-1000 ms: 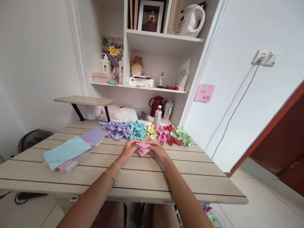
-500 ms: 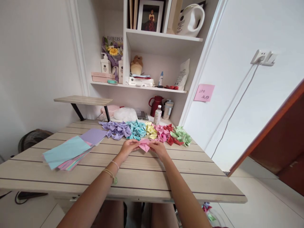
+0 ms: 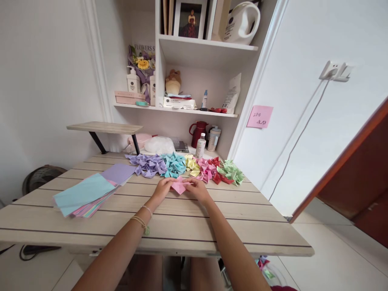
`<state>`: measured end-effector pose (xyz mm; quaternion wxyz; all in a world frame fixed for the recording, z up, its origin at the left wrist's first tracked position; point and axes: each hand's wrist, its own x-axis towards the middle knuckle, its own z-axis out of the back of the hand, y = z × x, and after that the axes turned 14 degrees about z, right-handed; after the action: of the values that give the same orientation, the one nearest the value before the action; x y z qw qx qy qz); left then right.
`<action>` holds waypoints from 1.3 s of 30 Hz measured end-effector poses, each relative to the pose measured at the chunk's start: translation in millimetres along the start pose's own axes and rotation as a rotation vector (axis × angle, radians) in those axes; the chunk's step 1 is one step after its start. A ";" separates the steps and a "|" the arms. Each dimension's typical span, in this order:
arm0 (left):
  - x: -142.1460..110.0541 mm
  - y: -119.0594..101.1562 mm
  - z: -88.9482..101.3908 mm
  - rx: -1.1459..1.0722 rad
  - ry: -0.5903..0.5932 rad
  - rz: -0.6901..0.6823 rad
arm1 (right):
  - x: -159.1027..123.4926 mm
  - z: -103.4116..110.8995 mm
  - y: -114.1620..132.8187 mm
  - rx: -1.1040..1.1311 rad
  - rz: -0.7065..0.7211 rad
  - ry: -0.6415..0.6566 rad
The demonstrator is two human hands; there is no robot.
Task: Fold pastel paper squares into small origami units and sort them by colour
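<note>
A small pink paper piece (image 3: 178, 185), partly folded, lies on the wooden table (image 3: 169, 226) between my two hands. My left hand (image 3: 162, 189) pinches its left side with the fingers closed on it. My right hand (image 3: 197, 189) presses and holds its right side. Just behind them runs a row of folded paper pieces: purple (image 3: 147, 164), teal (image 3: 175, 165), yellow (image 3: 192, 165), pink and red (image 3: 209, 169), green (image 3: 232, 172).
A stack of flat coloured sheets (image 3: 87, 192) lies at the table's left. Behind the row stand a white bottle (image 3: 200, 146), a red jug (image 3: 198, 133) and a cup (image 3: 214, 138). Shelves hold boxes, bottles and a kettle (image 3: 241, 22). A pink note (image 3: 260, 117) sticks to the right wall.
Both hands have slid the pink piece a little farther away, toward the row of folded pieces, and folded it smaller.
</note>
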<state>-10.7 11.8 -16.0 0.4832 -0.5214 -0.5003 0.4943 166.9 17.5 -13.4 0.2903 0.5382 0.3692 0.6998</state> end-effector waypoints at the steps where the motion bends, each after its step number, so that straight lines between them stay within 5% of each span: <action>1: 0.1 0.2 0.3 0.013 0.017 -0.008 | -0.6 0.5 0.4 -0.045 0.014 0.016; 9: -1.0 1.5 0.8 0.059 0.063 -0.055 | -2.5 4.0 3.6 -0.212 0.079 0.076; 13: -0.7 0.8 0.5 0.133 -0.029 -0.086 | -0.3 5.0 6.3 -0.322 0.131 0.059; 19: 0.1 2.2 -1.9 0.009 0.024 -0.002 | -2.0 -0.8 7.6 -0.339 0.193 0.082; 39: -6.8 1.4 -4.5 0.188 0.053 -0.138 | -5.5 -3.4 4.2 -0.483 0.112 0.026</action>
<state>-6.2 4.9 -17.0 0.5761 -0.4509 -0.4735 0.4906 164.9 10.0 -13.4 0.3664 0.4638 0.1647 0.7896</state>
